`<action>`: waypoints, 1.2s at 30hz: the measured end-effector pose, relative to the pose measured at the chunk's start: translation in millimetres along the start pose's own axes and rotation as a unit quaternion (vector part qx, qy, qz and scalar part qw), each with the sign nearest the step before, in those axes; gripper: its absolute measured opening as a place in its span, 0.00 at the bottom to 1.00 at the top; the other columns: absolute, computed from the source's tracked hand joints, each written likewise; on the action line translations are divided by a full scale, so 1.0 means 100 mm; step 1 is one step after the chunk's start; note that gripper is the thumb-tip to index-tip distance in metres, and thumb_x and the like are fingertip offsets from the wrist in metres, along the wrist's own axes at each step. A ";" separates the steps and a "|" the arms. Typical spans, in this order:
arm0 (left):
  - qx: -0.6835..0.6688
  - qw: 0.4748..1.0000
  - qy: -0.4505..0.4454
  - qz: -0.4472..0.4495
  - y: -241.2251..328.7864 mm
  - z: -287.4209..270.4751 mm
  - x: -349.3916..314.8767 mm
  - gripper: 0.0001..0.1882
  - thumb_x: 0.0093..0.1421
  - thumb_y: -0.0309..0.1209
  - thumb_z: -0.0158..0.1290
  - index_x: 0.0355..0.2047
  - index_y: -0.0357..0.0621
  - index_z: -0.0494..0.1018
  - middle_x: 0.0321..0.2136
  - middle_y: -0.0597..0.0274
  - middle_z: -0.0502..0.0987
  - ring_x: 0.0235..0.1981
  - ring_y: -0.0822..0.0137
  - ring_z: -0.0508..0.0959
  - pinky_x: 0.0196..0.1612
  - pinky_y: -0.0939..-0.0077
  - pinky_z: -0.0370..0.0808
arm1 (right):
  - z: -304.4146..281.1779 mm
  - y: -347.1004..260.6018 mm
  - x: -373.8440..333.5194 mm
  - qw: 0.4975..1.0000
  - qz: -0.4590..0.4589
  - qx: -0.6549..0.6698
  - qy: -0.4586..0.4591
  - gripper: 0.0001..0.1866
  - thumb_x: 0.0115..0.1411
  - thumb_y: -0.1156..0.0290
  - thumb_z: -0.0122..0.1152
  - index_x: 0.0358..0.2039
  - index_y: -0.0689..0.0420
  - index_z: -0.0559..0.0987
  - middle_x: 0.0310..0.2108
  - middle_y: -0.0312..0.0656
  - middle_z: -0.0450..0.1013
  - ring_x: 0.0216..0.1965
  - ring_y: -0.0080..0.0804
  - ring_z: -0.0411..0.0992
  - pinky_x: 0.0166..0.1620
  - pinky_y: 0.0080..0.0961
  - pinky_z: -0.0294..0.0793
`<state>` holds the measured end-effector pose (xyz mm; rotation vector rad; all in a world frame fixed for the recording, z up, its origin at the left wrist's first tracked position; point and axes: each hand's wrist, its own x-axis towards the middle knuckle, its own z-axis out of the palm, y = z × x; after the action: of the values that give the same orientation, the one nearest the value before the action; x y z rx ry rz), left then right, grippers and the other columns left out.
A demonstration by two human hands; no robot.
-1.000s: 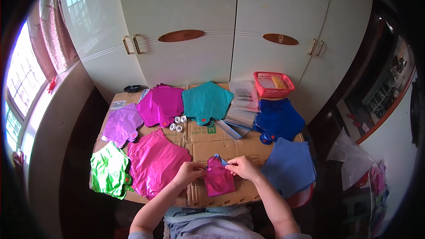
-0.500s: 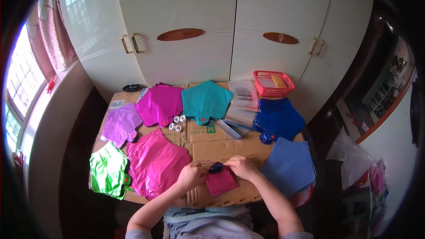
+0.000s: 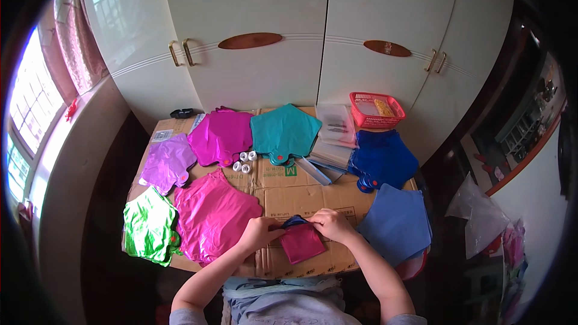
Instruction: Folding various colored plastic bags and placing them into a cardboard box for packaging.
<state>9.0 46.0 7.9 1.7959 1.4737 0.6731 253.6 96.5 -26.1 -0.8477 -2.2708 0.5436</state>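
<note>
A small folded magenta foil piece (image 3: 303, 244) lies flat on the cardboard in front of me. A dark blue folded part (image 3: 295, 221) shows along its far edge. My left hand (image 3: 261, 233) pinches the far left corner, and my right hand (image 3: 332, 226) pinches the far right corner, so the blue part lies between my fingertips. Left of my left hand is a stack of large pink foil sheets (image 3: 214, 219). Right of my right hand lies a stack of matte blue sheets (image 3: 394, 225).
Around the cardboard-covered table (image 3: 283, 195) lie green (image 3: 149, 225), lilac (image 3: 168, 162), magenta (image 3: 221, 135), teal (image 3: 286, 132) and dark blue (image 3: 385, 159) foil stacks. White rolls (image 3: 244, 161), clear plastic bags (image 3: 336, 125) and a red basket (image 3: 377, 121) stand farther back, before a white cabinet (image 3: 253, 0).
The view has shifted slightly. Between my hands the dark blue part now looks flatter and more spread along the magenta piece's far edge. Both hands keep their pinch.
</note>
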 end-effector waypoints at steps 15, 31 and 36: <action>0.292 0.910 0.055 0.288 -0.13 0.24 -0.23 0.07 0.46 0.28 0.52 0.28 0.42 0.73 0.26 0.62 0.71 0.32 0.63 0.74 0.34 0.72 0.75 | 0.03 0.03 -0.01 0.997 -0.079 -0.014 0.000 0.03 0.50 0.75 0.60 0.27 0.56 0.80 0.28 0.38 0.76 0.33 0.35 0.75 0.36 0.30 0.76; 0.397 0.854 0.012 0.338 -0.03 0.30 -0.32 0.09 0.44 0.31 0.51 0.27 0.41 0.74 0.31 0.63 0.71 0.32 0.67 0.71 0.34 0.76 0.74 | 0.19 -0.61 -0.30 0.964 -0.065 -0.259 0.018 0.15 0.55 0.74 0.53 0.44 0.62 0.77 0.46 0.44 0.73 0.52 0.36 0.70 0.58 0.36 0.66; 0.387 0.861 -0.004 0.329 -0.06 0.25 -0.36 0.14 0.45 0.30 0.51 0.33 0.38 0.74 0.32 0.63 0.72 0.32 0.67 0.72 0.35 0.76 0.74 | 0.28 -0.53 -0.37 0.963 -0.077 -0.256 0.034 0.12 0.54 0.73 0.54 0.38 0.62 0.79 0.40 0.43 0.75 0.49 0.35 0.71 0.58 0.35 0.66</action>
<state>16.8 6.2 -10.5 2.9931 1.1737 0.3802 233.3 29.6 -31.4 -0.8978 -2.4212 -0.1559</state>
